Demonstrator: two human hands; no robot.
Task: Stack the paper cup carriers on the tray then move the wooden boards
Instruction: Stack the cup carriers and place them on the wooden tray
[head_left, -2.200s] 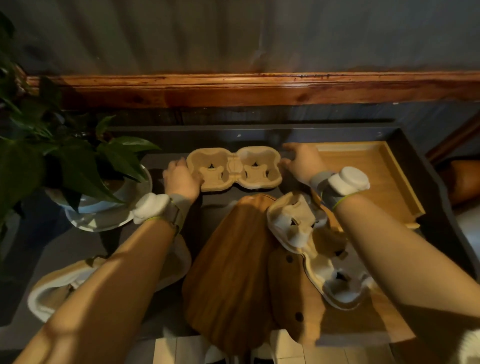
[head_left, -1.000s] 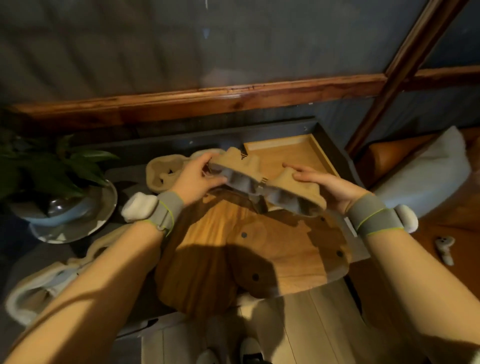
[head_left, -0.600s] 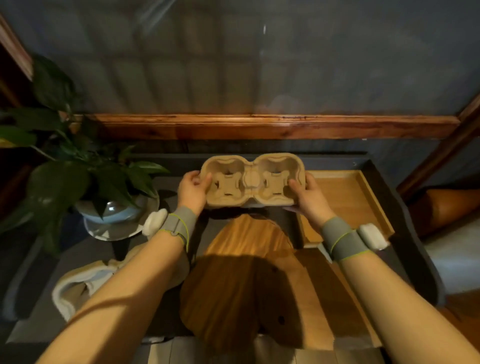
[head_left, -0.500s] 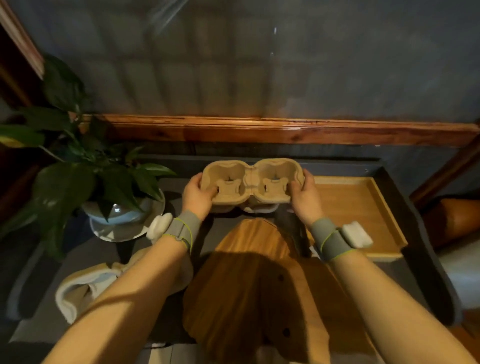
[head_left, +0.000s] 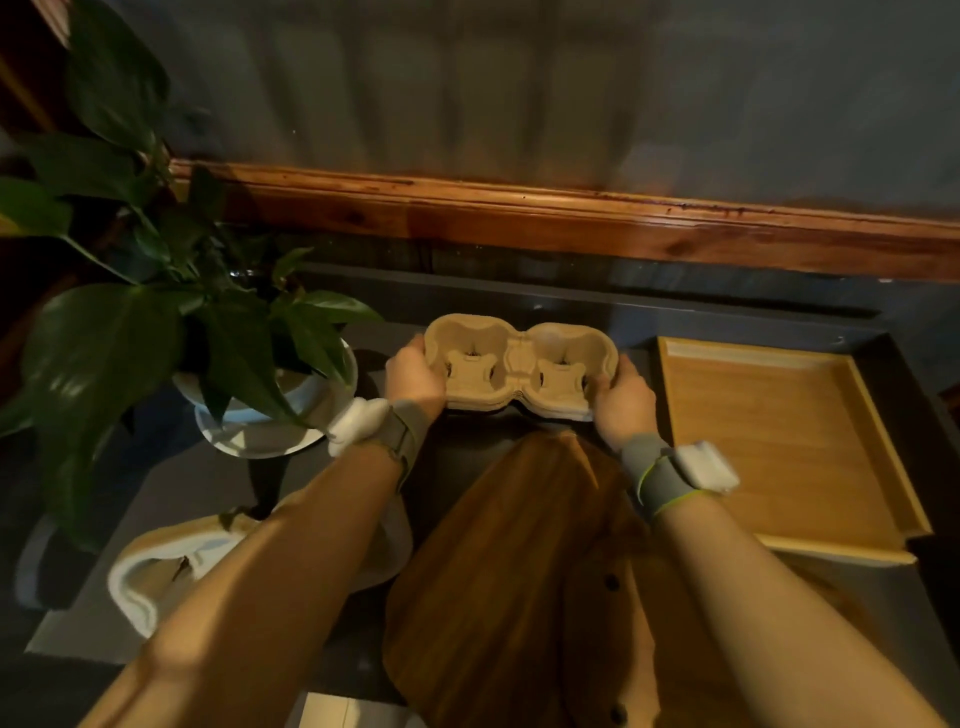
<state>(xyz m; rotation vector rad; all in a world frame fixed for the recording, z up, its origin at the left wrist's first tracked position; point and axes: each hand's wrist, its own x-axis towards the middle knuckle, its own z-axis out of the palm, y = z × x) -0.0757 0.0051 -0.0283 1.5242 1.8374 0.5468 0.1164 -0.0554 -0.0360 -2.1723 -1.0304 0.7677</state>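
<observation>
A stack of tan two-cup paper carriers (head_left: 521, 367) is held level over the dark table, just beyond the wooden boards. My left hand (head_left: 414, 375) grips its left end and my right hand (head_left: 622, 396) grips its right end. The light wooden tray (head_left: 810, 441) lies to the right of the stack with nothing in it. Dark wooden boards (head_left: 498, 582) overlap each other in front of me, between my forearms. Another paper carrier (head_left: 156, 569) lies at the lower left, partly hidden by my left arm.
A potted plant (head_left: 171, 322) in a pale bowl stands at the left, its leaves close to my left hand. The dark table (head_left: 218, 488) ends at a wall with a wooden rail (head_left: 571, 218) behind it. Pale floor shows below the boards.
Both hands lifted a carrier off the boards, set it onto the one at the back, and now hold the stacked carriers. The view has shifted left.
</observation>
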